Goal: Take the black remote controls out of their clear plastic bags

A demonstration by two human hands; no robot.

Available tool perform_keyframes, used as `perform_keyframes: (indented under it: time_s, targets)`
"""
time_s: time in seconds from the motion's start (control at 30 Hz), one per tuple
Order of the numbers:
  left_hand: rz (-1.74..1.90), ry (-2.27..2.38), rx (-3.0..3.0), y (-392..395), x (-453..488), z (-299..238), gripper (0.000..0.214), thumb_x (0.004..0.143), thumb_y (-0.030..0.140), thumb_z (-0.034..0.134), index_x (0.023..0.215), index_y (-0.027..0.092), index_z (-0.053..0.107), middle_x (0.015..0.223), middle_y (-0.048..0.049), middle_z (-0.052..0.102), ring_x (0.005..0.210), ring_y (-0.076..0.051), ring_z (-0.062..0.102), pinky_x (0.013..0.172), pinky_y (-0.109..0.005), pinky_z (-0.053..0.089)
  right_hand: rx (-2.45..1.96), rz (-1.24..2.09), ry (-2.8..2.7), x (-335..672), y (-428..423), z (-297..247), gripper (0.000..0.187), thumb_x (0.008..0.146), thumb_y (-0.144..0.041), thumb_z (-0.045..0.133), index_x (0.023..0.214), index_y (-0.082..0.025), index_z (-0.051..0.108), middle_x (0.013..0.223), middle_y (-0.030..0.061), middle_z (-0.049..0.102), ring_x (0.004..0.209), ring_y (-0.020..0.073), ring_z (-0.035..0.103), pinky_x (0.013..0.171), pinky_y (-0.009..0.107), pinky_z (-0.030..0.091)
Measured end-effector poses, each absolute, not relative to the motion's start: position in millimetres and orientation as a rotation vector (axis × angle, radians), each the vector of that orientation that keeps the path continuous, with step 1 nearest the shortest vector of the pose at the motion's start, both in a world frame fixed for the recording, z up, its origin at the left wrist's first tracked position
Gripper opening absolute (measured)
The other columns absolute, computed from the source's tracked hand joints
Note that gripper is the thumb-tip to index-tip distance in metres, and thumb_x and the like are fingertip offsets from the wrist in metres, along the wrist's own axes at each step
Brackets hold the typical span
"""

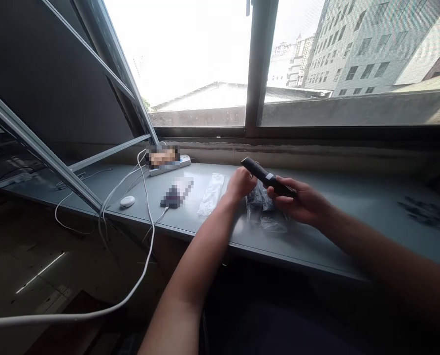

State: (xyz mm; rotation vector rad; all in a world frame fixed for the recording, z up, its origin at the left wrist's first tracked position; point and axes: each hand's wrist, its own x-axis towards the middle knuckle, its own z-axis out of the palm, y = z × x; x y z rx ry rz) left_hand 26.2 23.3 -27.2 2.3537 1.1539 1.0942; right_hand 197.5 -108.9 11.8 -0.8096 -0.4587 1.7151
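Observation:
My right hand (303,201) is wrapped around the lower end of a long dark object (258,170) with a small white label on its side, perhaps a handheld device; its exact kind is unclear. It slants up to the left above the table. Close by its upper part, my left hand (240,185) is closed, and the fingertips are partly hidden, so what they grip does not show. Below both hands lie clear plastic bags (254,209) with dark contents. A flat white packet (211,194) rests to the left of my left hand.
A long grey table (326,251) runs under the window. Toward the left are a white round puck (127,201), a power strip (170,165), a blurred-out item (177,192) and a looping white cable (149,246). Dark pieces (426,212) lie far right. A metal frame (90,190) slants at left.

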Motion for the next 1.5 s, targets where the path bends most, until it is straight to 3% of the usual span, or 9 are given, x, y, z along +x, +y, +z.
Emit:
perform_keyframes:
  time_s: [0.13,0.27,0.4,0.6,0.77,0.97,1.2,1.37,1.5]
  targets:
    - [1.031,1.218,2.4,25,27,-26,0.023,0.103,0.017,0.061,0.111,0.016,0.083,0.111,-0.0159,0.084,0.102,-0.029,0.078,0.092,-0.036,0.056,-0.794,1.698,-0.457,197,-109,13,0.015,0.111,-0.015,0.062,0.125,-0.019,0.066,0.108,0.0136,0.072,0.086,0.0213,0.077,0.044,0.019,0.057]
    - [1.013,1.254,2.432,27,28,-28,0.022,0.105,0.022,0.061,0.092,0.017,0.078,0.098,-0.0145,0.081,0.09,-0.027,0.075,0.083,-0.035,0.053,-0.769,1.753,-0.567,202,-105,10,0.023,0.117,-0.028,0.05,0.129,-0.018,0.067,0.099,0.0139,0.072,0.07,0.0209,0.069,0.037,0.024,0.052]
    - [1.048,1.211,2.452,30,28,-30,0.021,0.106,0.021,0.059,0.1,0.017,0.079,0.102,-0.0142,0.081,0.092,-0.026,0.074,0.084,-0.034,0.052,-0.747,1.744,-0.614,204,-102,7,0.021,0.115,-0.021,0.052,0.125,-0.02,0.07,0.098,0.0118,0.074,0.074,0.0214,0.072,0.044,0.025,0.057]
    - [1.104,1.085,2.42,33,31,-35,0.044,0.106,0.022,0.061,0.149,0.017,0.068,0.111,-0.0119,0.083,0.097,-0.026,0.076,0.091,-0.035,0.054,-0.664,1.704,-0.656,199,-107,9,0.031,0.108,-0.005,0.057,0.128,-0.021,0.075,0.12,0.0121,0.076,0.093,0.0204,0.077,0.066,0.026,0.07]
    - [1.069,1.082,2.422,32,33,-34,0.037,0.107,0.02,0.061,0.141,0.022,0.073,0.111,-0.0101,0.084,0.104,-0.026,0.079,0.098,-0.034,0.056,-0.687,1.744,-0.594,198,-110,14,0.033,0.102,-0.002,0.064,0.129,-0.018,0.074,0.106,0.0094,0.072,0.086,0.0169,0.074,0.068,0.022,0.069]
    - [1.053,1.075,2.431,28,32,-31,0.04,0.109,0.019,0.057,0.146,0.02,0.073,0.117,-0.0121,0.085,0.108,-0.026,0.079,0.104,-0.036,0.057,-0.631,1.798,-0.495,204,-111,18,0.032,0.111,-0.022,0.057,0.139,-0.022,0.071,0.1,0.0089,0.07,0.066,0.0157,0.061,0.04,0.019,0.053]
    - [1.062,1.017,2.448,28,34,-31,0.041,0.105,0.015,0.059,0.142,0.019,0.074,0.112,-0.01,0.084,0.102,-0.024,0.078,0.101,-0.034,0.056,-0.65,1.854,-0.588,206,-107,13,0.031,0.111,-0.026,0.053,0.136,-0.021,0.07,0.082,0.0032,0.059,0.057,0.0165,0.05,0.037,0.022,0.048]
    - [1.071,1.022,2.463,29,34,-32,0.038,0.106,0.018,0.057,0.138,0.02,0.076,0.104,-0.008,0.083,0.093,-0.023,0.075,0.091,-0.033,0.054,-0.664,1.864,-0.472,202,-109,13,0.033,0.115,-0.038,0.058,0.14,-0.019,0.068,0.079,0.0024,0.058,0.06,0.0163,0.055,0.044,0.022,0.057]
    - [1.01,1.036,2.505,32,35,-33,0.023,0.103,0.02,0.06,0.114,0.018,0.08,0.099,-0.008,0.082,0.089,-0.023,0.073,0.087,-0.033,0.053,-0.779,1.852,-0.535,202,-110,14,0.032,0.116,-0.04,0.056,0.137,-0.02,0.068,0.095,0.0112,0.071,0.073,0.0212,0.068,0.048,0.024,0.063]
